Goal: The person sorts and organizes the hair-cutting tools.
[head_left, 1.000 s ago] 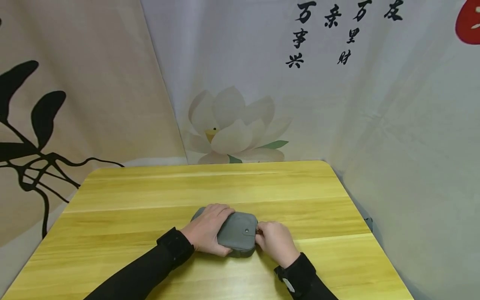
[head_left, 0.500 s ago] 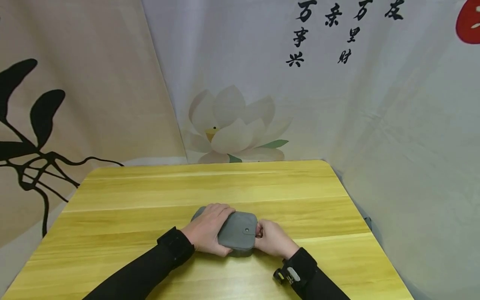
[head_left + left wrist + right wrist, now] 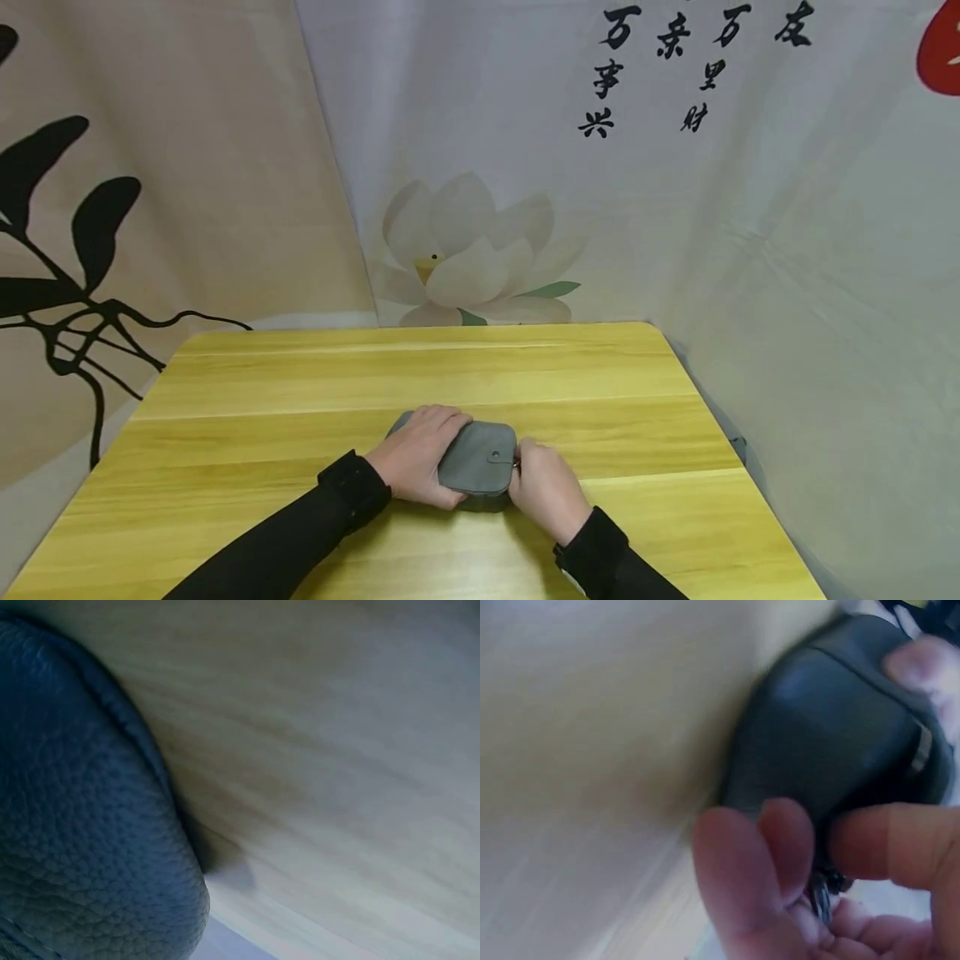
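A grey leather pouch [image 3: 480,458] with a rounded lid and a snap tab lies near the front middle of the wooden table. My left hand [image 3: 422,457] grips it from the left, fingers over the far side and thumb along the near side. Pebbled leather and a seam of the pouch [image 3: 90,802] fill the left part of the left wrist view. At the pouch's right end my right hand [image 3: 549,485] pinches a small part there. In the right wrist view a metal clasp [image 3: 821,898] shows between the fingers; the pinched spot itself is mostly hidden.
The yellow wooden table [image 3: 300,375] has rounded far corners. Behind it hangs a pale cloth backdrop [image 3: 480,108] with a lotus, dark leaves and black characters. Another cloth [image 3: 840,350] closes off the right side.
My right hand has turned at the wrist about the pouch's right end, first one way, then back. The left hand keeps its grip and the pouch stays nearly in place.
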### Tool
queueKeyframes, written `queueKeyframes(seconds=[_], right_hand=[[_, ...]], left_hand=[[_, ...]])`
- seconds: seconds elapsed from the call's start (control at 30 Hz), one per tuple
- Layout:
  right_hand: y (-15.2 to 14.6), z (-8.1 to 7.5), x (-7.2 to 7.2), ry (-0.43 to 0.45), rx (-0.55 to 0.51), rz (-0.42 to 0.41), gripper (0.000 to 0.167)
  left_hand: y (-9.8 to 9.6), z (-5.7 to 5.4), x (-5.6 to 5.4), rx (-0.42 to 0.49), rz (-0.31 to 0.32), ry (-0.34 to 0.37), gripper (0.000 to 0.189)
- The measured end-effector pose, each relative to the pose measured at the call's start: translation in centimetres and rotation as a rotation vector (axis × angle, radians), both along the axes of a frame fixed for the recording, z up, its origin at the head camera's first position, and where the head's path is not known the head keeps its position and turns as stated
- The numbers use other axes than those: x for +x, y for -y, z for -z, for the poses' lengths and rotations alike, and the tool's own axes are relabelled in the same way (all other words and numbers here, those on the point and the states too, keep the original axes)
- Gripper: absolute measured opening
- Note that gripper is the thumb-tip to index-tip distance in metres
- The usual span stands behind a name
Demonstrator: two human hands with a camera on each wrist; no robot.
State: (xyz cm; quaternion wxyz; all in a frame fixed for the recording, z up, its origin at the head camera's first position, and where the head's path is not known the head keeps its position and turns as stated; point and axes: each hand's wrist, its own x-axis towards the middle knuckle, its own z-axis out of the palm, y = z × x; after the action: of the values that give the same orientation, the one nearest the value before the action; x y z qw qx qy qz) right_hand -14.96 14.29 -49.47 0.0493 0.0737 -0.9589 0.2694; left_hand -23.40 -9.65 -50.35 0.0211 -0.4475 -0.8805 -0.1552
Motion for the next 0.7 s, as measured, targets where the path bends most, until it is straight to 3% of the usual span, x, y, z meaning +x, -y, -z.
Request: queueKeyframes(seconds=[0.2,0.33,0.57,0.7], right_hand=[[-1.2,-0.6,0.2,0.026,-0.068,-0.016,0.013],[-1.8,-0.4,0.1,-0.003,-0.085,-0.048,0.019],[-2.6,0.2,0.3,-0.123,0.010,-0.065,0.021],[-3.5,0.0,0.2,-0.201,0.062,-0.161,0.019]], left_hand=[[-0.2,0.1,0.1,0.008,-0.014,0.007,0.106],[0.0,0.2,0.1,0.000,-0.021,-0.005,0.107],[0.1,0.2,0.2,-0.016,-0.043,0.001,0.106],[-0.1,-0.1,0.2,-0.018,-0.057,0.018,0.105]])
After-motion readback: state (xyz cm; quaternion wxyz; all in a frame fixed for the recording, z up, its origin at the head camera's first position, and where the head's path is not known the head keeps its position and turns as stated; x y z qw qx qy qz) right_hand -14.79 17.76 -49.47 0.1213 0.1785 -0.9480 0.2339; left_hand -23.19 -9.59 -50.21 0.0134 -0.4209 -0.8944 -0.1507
